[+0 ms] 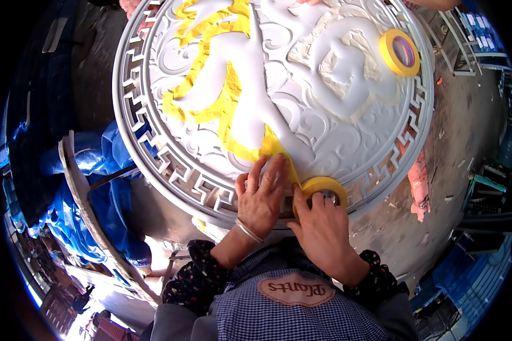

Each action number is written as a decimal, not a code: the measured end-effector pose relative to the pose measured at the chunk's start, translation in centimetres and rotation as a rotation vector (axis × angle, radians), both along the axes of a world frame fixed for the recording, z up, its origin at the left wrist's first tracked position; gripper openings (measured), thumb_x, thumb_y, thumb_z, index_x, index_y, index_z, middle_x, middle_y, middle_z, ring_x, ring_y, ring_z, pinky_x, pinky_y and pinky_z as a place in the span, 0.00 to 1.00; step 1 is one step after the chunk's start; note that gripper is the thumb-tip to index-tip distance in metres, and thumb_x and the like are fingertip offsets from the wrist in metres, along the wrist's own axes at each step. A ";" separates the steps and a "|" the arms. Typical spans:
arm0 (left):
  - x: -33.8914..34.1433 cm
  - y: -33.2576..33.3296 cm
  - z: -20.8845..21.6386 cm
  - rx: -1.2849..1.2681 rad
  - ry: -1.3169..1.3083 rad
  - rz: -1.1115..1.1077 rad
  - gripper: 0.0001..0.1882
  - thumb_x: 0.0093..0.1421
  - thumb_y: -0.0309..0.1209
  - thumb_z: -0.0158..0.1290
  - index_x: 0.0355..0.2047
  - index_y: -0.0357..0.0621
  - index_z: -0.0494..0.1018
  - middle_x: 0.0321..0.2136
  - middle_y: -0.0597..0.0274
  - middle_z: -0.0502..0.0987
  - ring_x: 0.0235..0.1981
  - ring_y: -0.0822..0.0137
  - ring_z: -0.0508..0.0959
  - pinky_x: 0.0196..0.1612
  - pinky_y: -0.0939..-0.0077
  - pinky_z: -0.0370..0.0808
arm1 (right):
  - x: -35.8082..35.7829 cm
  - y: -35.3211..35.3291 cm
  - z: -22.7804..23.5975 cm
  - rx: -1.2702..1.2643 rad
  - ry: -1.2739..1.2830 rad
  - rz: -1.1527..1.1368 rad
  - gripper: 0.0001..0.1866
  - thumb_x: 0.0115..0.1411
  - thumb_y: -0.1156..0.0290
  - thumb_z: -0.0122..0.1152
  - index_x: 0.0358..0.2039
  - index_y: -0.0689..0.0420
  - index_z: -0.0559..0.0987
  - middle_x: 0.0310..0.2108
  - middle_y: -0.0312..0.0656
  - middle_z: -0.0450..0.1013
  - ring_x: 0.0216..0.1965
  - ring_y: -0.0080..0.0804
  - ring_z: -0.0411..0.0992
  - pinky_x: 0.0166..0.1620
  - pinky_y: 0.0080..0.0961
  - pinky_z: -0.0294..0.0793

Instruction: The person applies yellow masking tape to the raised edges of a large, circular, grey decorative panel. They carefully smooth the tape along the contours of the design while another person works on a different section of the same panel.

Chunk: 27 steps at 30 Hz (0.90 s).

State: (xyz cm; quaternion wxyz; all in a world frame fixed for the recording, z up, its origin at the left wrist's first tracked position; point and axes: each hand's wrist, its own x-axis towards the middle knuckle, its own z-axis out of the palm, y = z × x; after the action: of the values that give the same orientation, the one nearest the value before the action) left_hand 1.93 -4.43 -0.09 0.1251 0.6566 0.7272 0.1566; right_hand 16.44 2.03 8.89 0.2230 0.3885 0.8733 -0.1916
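A round grey carved panel (199, 133) with a fretwork rim lies before me. Yellow masking tape (231, 94) edges parts of its smooth raised relief. My left hand (260, 193) rests its outstretched fingertips on the lower end of the taped outline, holding nothing. Just beside it, my right hand (324, 230) grips a roll of yellow masking tape (330, 184), with fingers in the core and the index finger along its left side. A yellow strip runs between the roll and the relief by my left fingertips.
A second roll of yellow tape (399, 52) lies on the panel's right side. At the far edge another person's fingertips (308, 1) show. Blue tarpaulin (74, 210) and a curved frame piece (82, 190) are at left; a metal rack (458, 42) stands at far right.
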 end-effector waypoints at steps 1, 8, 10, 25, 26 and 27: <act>-0.2 0.2 0.1 0.025 -0.034 0.031 0.30 0.57 0.29 0.60 0.62 0.50 0.76 0.66 0.62 0.70 0.64 0.54 0.70 0.62 0.52 0.65 | 0.3 -0.1 0.2 0.006 0.018 0.004 0.43 0.60 0.47 0.70 0.71 0.52 0.69 0.41 0.42 0.73 0.43 0.36 0.76 0.44 0.32 0.76; -3.5 2.0 0.8 0.139 -0.109 0.218 0.28 0.56 0.21 0.60 0.58 0.50 0.78 0.51 0.60 0.77 0.51 0.55 0.75 0.55 0.58 0.68 | 1.0 0.8 0.3 -0.055 0.219 -0.105 0.37 0.60 0.54 0.72 0.68 0.54 0.73 0.41 0.45 0.71 0.43 0.42 0.74 0.46 0.38 0.75; -3.8 2.3 0.8 0.149 -0.075 0.195 0.27 0.55 0.21 0.61 0.57 0.50 0.79 0.49 0.62 0.77 0.50 0.55 0.76 0.53 0.58 0.69 | 0.6 1.5 0.6 -0.005 0.301 -0.099 0.33 0.60 0.58 0.72 0.63 0.55 0.76 0.39 0.44 0.71 0.42 0.43 0.74 0.45 0.39 0.75; -4.3 5.8 -0.8 0.200 -0.175 0.364 0.11 0.53 0.27 0.69 0.36 0.53 0.83 0.34 0.69 0.80 0.40 0.60 0.79 0.45 0.62 0.70 | -6.4 7.9 -7.5 0.163 0.742 -0.185 0.06 0.56 0.78 0.67 0.32 0.57 0.77 0.30 0.43 0.74 0.35 0.46 0.78 0.39 0.42 0.74; -4.3 5.9 -0.9 0.205 -0.175 0.370 0.10 0.53 0.27 0.69 0.35 0.53 0.83 0.33 0.69 0.80 0.39 0.60 0.80 0.44 0.63 0.70 | -6.5 7.9 -7.8 0.158 0.749 -0.192 0.06 0.56 0.79 0.67 0.32 0.57 0.77 0.30 0.43 0.74 0.35 0.46 0.78 0.39 0.42 0.74; -4.4 6.0 -1.0 0.204 -0.174 0.366 0.10 0.53 0.27 0.69 0.35 0.53 0.83 0.33 0.69 0.80 0.39 0.60 0.80 0.44 0.63 0.70 | -6.6 7.9 -7.9 0.160 0.755 -0.203 0.06 0.56 0.79 0.67 0.32 0.57 0.77 0.30 0.43 0.74 0.35 0.47 0.78 0.39 0.42 0.74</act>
State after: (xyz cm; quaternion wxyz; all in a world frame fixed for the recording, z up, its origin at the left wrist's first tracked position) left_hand -2.47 1.54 -1.10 0.0897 0.5068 0.8011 0.3055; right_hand 9.81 9.92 1.00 -0.1648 0.3912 0.8631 -0.2734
